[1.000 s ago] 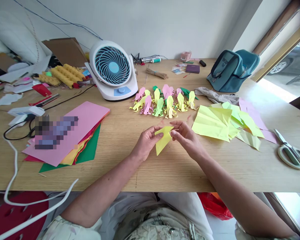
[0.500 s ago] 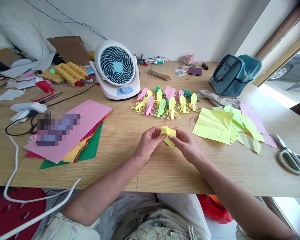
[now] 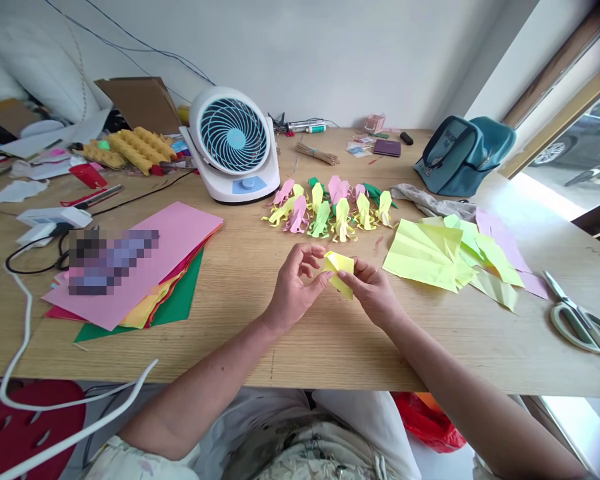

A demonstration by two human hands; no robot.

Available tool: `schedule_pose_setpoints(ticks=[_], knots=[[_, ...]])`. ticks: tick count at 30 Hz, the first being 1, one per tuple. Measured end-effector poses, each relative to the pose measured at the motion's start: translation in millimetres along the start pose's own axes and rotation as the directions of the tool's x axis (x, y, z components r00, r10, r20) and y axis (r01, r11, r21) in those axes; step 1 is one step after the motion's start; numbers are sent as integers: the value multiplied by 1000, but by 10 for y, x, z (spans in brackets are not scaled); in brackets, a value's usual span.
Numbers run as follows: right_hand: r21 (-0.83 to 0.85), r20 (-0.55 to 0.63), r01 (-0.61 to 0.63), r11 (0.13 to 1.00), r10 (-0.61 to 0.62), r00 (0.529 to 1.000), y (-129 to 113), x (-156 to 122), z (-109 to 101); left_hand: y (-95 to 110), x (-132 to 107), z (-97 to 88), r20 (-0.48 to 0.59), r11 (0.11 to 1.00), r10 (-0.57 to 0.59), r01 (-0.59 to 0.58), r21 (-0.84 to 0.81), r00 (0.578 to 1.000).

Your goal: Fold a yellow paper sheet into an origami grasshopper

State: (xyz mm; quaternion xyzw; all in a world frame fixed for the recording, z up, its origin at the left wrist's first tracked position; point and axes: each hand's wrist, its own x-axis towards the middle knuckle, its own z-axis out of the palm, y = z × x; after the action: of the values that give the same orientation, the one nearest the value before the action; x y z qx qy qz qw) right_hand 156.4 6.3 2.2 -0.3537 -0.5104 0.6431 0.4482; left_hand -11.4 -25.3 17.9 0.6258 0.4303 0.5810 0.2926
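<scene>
Over the middle of the wooden table (image 3: 330,347), both my hands pinch a small folded yellow paper (image 3: 341,268). My left hand (image 3: 295,290) grips its left end with thumb and forefinger, the other fingers curled. Its right side is held by my right hand (image 3: 375,293), fingers closed on the fold. Just behind the hands lies a cluster of several finished folded paper figures (image 3: 330,210) in yellow, pink and green.
A stack of coloured paper sheets (image 3: 150,267) lies at the left, creased yellow-green sheets (image 3: 445,250) at the right. Scissors (image 3: 577,320) rest near the right edge. A white desk fan (image 3: 233,143), a teal bag (image 3: 463,153) and a white cable (image 3: 25,320) are also here.
The yellow paper was a longer pointed piece a second ago; it is now folded into a smaller shape. Both hands have stayed together at the table's middle, shifting their grip.
</scene>
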Motion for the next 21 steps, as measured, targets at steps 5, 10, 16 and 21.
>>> schedule_pose_setpoints(ticks=[5, 10, 16, 21], knots=[[-67, 7, 33, 997, -32, 999, -29, -6, 20, 74, 33, -81, -7, 957, 188, -182, 226, 982], [-139, 44, 73, 988, -67, 997, -29, -12, 37, 81, 66, -120, -9, 920, 252, -237, 311, 968], [-197, 29, 107, 975, -103, 994, 7, -4, 27, 39, 94, -158, 66, 905, 264, -271, 328, 962], [-187, 51, 87, 978, -78, 996, 16, -15, 15, -14, 112, -158, 84, 921, 197, -213, 325, 977]])
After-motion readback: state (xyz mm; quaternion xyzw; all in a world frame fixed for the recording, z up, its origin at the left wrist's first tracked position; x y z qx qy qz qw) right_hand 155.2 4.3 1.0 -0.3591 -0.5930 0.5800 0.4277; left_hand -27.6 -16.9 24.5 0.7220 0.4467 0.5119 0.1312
